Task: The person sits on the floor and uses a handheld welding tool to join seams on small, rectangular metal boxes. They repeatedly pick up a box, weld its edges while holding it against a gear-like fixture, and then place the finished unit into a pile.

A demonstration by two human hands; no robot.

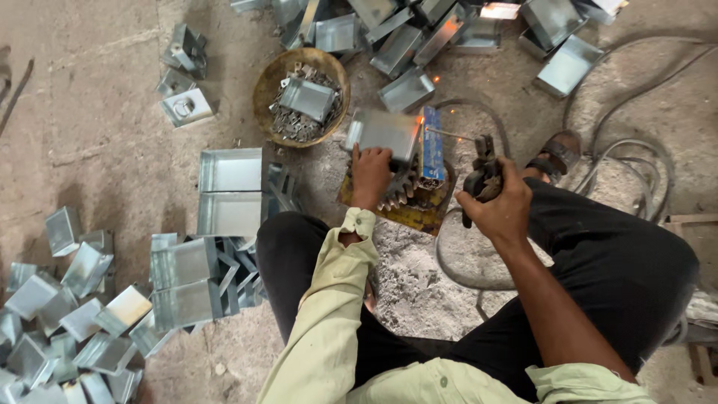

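My left hand (370, 173) presses down on a grey sheet-metal box (383, 132) that rests on a yellow and blue block (430, 150) with a toothed gear (400, 191) beside it. My right hand (499, 208) grips a black welding electrode holder (482, 176). Its thin rod (449, 134) points left toward the box edge, where small orange sparks glow. I sit on the floor in dark trousers and a pale green shirt.
A round metal bowl (301, 97) of small brackets, with one box lying on top of them, sits to the left. Finished metal boxes lie piled at the top (419, 37) and lower left (90, 314). Two trays (230, 191) lie by my knee. Cables (636, 157) curl at right near a sandalled foot (557, 153).
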